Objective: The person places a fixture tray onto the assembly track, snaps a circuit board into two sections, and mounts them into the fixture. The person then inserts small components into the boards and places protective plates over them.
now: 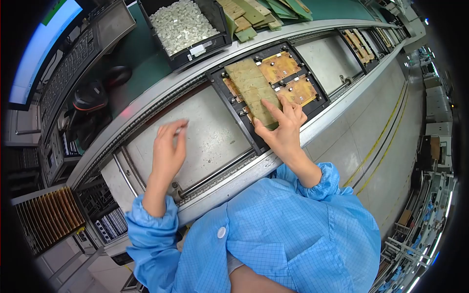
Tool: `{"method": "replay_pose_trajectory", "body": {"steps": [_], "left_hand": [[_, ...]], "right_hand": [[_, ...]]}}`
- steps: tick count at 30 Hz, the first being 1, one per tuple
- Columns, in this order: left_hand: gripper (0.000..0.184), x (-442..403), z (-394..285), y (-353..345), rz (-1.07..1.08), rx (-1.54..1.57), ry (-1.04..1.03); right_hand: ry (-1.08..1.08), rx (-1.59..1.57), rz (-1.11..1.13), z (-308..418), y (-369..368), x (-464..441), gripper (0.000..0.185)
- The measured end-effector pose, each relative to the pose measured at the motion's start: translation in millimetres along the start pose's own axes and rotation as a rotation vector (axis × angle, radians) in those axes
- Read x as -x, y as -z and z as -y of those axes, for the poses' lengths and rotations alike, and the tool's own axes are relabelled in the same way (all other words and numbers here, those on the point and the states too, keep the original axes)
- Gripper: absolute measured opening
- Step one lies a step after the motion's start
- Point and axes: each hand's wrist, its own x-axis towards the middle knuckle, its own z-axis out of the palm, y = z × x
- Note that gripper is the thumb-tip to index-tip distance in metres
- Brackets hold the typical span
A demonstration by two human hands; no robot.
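Note:
My right hand (pixel 285 128) is on the lower end of a worn green-brown board (pixel 251 88), thumb at one edge and fingertips spread over its surface and far edge. The board lies over the left part of a black carrier frame (pixel 312 80). Beside it in the carrier, two orange-brown circuit boards (pixel 279 67) show, with small dark pegs around them. My left hand (pixel 168 149) hovers above the conveyor, left of the carrier. Its fingers are bent towards the thumb and slightly blurred; a small pale thing may be between the tips, but I cannot make it out.
A black bin (pixel 195 57) of small white parts stands behind the rail, near stacked green and tan boards (pixel 251 17). More carriers (pixel 358 45) sit farther along the conveyor (pixel 210 129). A scanner (pixel 89 95), keyboard (pixel 68 68) and board rack (pixel 49 217) are at left.

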Motion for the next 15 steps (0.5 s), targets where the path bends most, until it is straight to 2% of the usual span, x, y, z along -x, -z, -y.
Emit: {"method": "replay_pose_trajectory", "body": {"steps": [1,3,5,9,12,15], "left_hand": [[0.022,-11,-10,-5,-0.02,0.032,-0.071],[0.025,-46,-20,-14,-0.045,-0.153,-0.384],[0.022,-80,-32,-26,-0.046,-0.175,-0.473],[0.016,-122,-14,-58,-0.039,-0.243,-0.497],[0.011,-128,-10,-70,-0.013,-0.256,-0.464],[0.01,-128,-9,-77,-0.074,-0.242,-0.477]], "right_hand": [[-0.006,0.001,0.008,-1,0,0,0.054],[-0.008,-0.008,0.02,-2,0,0,0.053],[-0.022,0.025,0.041,-3,1,-1,0.053],[-0.045,0.008,0.042,0,5,-4,0.053],[-0.057,-0.003,0.053,-1,6,-4,0.052],[-0.06,-0.012,0.066,-3,6,-4,0.052]]}}
